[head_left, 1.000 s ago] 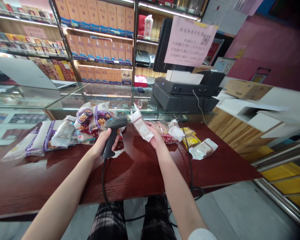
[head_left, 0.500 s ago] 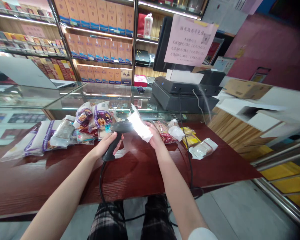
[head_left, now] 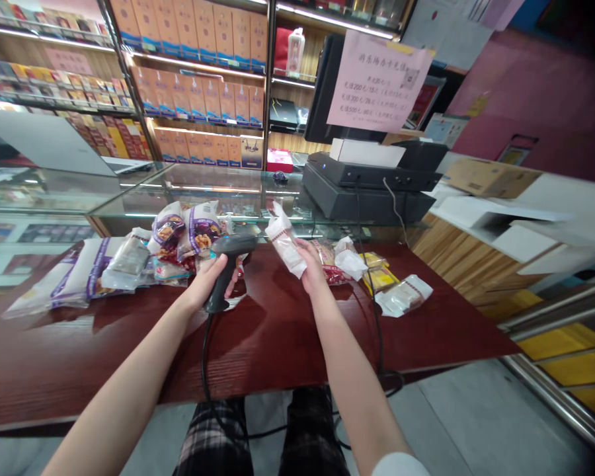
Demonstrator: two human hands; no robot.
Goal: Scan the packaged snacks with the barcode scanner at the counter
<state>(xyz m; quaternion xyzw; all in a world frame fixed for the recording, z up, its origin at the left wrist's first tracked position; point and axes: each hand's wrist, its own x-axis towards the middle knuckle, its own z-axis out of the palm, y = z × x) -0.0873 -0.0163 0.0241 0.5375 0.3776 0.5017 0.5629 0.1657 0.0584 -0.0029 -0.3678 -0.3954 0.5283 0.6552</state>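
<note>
Pinching a packet, right grip; clasping a scanner, left grip.
Packet probably light, slippery; hold its edge.

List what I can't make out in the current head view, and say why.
All in the head view:
Fine print on the white packet in the right hand: too small and blurred.
Part of the red packet: behind the right hand.
Part of the left hand: behind the scanner.
Lowest line of the pink notice: too small.
Plaid trousers: cut off by the bottom edge.
</note>
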